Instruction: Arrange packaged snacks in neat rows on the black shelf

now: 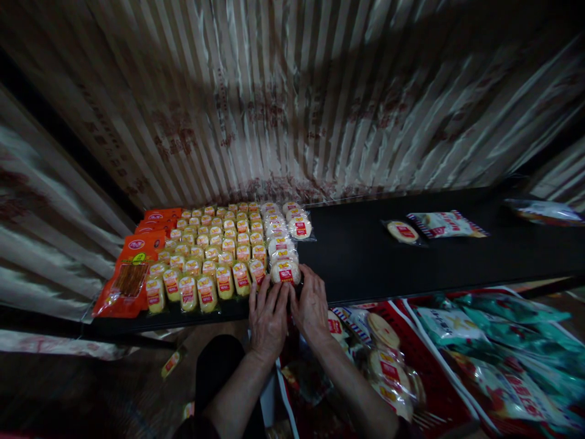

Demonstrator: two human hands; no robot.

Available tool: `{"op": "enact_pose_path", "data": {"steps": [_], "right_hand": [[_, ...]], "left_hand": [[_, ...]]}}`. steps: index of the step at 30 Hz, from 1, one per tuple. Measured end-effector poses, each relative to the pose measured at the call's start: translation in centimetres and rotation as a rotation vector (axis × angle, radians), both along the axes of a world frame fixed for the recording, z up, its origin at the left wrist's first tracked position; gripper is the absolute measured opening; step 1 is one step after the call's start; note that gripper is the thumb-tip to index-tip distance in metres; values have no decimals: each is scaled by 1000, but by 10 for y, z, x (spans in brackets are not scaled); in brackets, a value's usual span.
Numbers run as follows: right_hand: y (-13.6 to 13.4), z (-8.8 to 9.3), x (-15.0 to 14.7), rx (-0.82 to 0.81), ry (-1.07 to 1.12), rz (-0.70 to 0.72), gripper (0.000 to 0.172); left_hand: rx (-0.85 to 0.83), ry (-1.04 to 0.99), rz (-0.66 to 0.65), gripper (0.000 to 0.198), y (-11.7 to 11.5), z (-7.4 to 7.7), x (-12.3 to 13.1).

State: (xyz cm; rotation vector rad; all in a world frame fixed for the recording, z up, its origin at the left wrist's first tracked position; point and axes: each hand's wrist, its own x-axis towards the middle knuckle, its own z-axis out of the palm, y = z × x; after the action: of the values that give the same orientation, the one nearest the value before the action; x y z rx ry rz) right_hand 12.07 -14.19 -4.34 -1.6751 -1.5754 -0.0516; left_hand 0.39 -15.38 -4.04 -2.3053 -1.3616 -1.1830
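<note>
Both hands meet at the front edge of a black shelf (pixel 356 262), around a round white wrapped cracker (pixel 286 272) at the front of an overlapping column. My left hand (pixel 269 317) has its fingertips on the near left side of that cracker. My right hand (pixel 311 302) touches its right side with bent fingers. Behind the hands, a short second column of round crackers (pixel 300 227) lies at the back. Rows of small yellow wrapped cakes (pixel 224 280) fill the shelf to the left, beside orange packets (pixel 132 274) at the far left.
Farther right on the shelf lie a single wrapped cracker (pixel 403 231), a white packet (pixel 448 224) and another packet (pixel 546 211). Below the shelf are a red basket (pixel 439 390) with round crackers and another with green packets (pixel 516 341). A small yellow packet (pixel 170 363) lies low at left.
</note>
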Motion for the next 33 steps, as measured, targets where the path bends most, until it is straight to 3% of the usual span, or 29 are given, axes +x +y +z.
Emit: {"op": "enact_pose_path", "data": {"steps": [16,33], "right_hand": [[5,-8,1,-52,-57,33,52],[-11,4,15,-112,-27,253,51]], "left_hand": [[36,-42,-37,29,5,-5,0],[76,64,-50,33,-2,-2,1]]}}
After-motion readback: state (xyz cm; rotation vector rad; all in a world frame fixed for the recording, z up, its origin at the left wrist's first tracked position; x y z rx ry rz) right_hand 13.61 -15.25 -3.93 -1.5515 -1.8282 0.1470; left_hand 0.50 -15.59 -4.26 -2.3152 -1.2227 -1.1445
